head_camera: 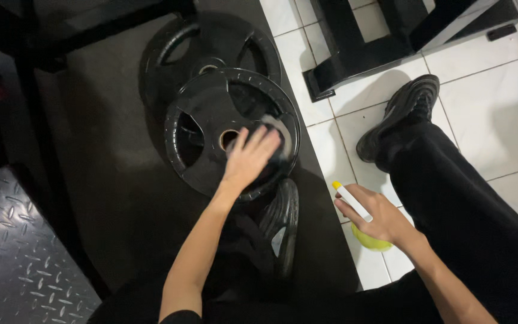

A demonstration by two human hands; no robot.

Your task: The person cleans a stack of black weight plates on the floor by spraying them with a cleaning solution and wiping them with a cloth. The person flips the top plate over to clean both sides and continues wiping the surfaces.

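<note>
A black weight plate (211, 114) with grip holes lies flat on a dark rubber mat (109, 192). My left hand (250, 157) presses a small grey cloth (278, 129) against the plate's right side, near its centre hole. My right hand (374, 215) hovers low over the white tiles, wrapped around a yellow spray bottle (372, 240) with a white nozzle. A second black plate (211, 48) lies just behind the first, partly under it.
My right leg in black trousers and a black shoe (400, 114) stretch over the white tiled floor (493, 102). Another black shoe (283, 225) rests on the mat below the plate. A black equipment base (355, 60) stands at the top, and a metal tread plate (13, 252) lies lower left.
</note>
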